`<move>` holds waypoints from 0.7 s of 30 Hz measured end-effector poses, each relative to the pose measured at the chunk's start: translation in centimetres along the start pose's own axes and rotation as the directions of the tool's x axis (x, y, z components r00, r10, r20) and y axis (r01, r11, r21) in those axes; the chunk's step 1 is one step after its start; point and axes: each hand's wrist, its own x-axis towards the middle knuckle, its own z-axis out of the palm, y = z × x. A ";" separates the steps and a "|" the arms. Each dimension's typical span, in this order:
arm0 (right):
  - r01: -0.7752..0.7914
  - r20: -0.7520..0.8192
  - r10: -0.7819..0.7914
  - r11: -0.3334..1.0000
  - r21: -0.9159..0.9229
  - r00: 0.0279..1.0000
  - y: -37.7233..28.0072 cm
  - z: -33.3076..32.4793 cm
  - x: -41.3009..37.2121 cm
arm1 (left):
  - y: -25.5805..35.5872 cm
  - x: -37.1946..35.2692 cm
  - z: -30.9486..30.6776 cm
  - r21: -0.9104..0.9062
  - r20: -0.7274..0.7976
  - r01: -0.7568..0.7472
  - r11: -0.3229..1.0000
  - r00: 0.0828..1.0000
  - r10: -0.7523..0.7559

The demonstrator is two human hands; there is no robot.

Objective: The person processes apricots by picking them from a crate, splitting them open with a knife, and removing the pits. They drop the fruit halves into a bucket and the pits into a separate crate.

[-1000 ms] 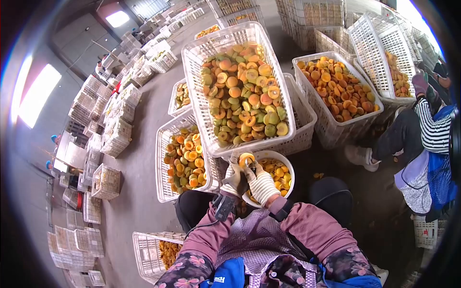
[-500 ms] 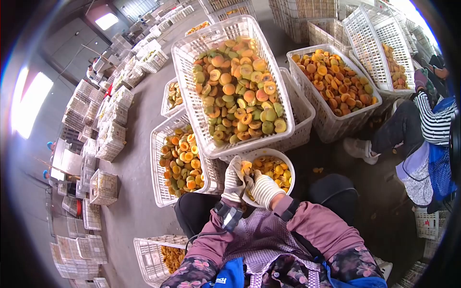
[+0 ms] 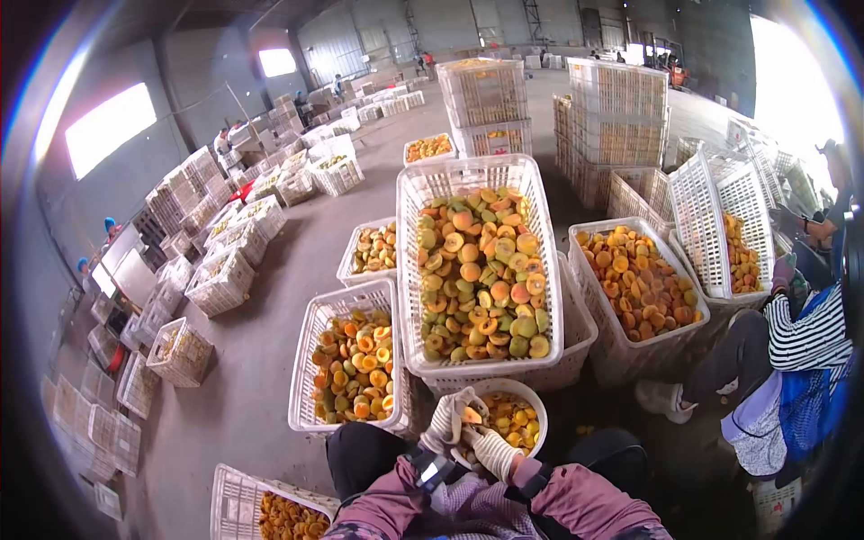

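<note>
Left hand (image 3: 445, 419): gloved, closed round an apricot (image 3: 470, 416); I read the fruit as sitting just over the near rim of the bowl.
Right hand (image 3: 492, 448): gloved, curled just under the fruit; I cannot tell whether it grips anything.
Bowl (image 3: 539, 412): white, just beyond the hands, partly filled with orange pieces.
Tilted crate (image 3: 410, 297): propped above the bowl, heaped with green and orange fruit.
Left crate (image 3: 304, 378): beside it, cut pieces lying face up, roughly level with the rim.
Right crate (image 3: 580, 279): orange pieces, well filled.
Progress, my judgement: several lots are cut; the tilted crate's heap suggests much is left.
Neighbour (image 3: 810, 333): striped sleeve, seated at right.
Far stacks (image 3: 616, 99): white crates piled high.
</note>
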 end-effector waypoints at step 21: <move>0.061 -0.047 -0.269 0.379 -0.923 0.962 0.7 -2.7 2.7 | -3.5 15.9 -6.8 -0.354 -0.365 -0.320 0.879 0.912 0.185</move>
